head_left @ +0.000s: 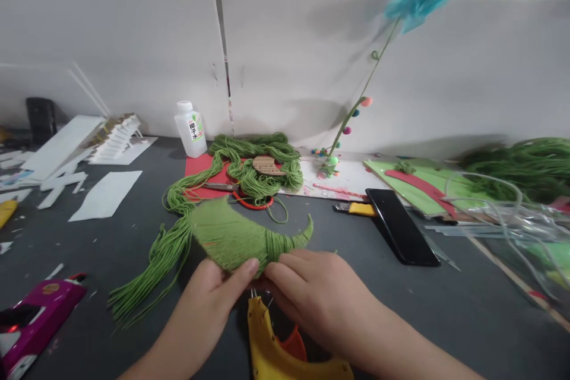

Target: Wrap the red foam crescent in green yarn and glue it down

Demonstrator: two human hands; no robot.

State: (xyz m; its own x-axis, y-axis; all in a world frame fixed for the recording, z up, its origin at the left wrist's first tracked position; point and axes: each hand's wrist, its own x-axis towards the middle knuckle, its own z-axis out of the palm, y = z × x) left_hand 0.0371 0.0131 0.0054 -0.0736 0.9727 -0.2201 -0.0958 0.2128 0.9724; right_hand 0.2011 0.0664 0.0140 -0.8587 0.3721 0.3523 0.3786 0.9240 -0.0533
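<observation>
A green yarn-wrapped form (236, 228), wide at the left and narrowing to a curled tip at the right, is held between my two hands. My left hand (218, 288) grips its lower edge with the thumb on top. My right hand (316, 285) has its fingers bent against the narrower wrapped part; the fingertips are partly hidden. Just below my hands lies a yellow glue gun (271, 341) with an orange trigger. Beyond the form is a bundle of green yarn (276, 148), its loose strands trailing left. Red-handled scissors (253, 200) lie against the bundle.
A white bottle (191, 130) stands by the white partition (285, 71). At right are a phone (401, 228), a yellow utility knife (360, 209) and more green yarn (525, 169). A blue-topped stem (365, 98) rises behind. White scraps (104, 193) and a purple object (42, 320) lie left.
</observation>
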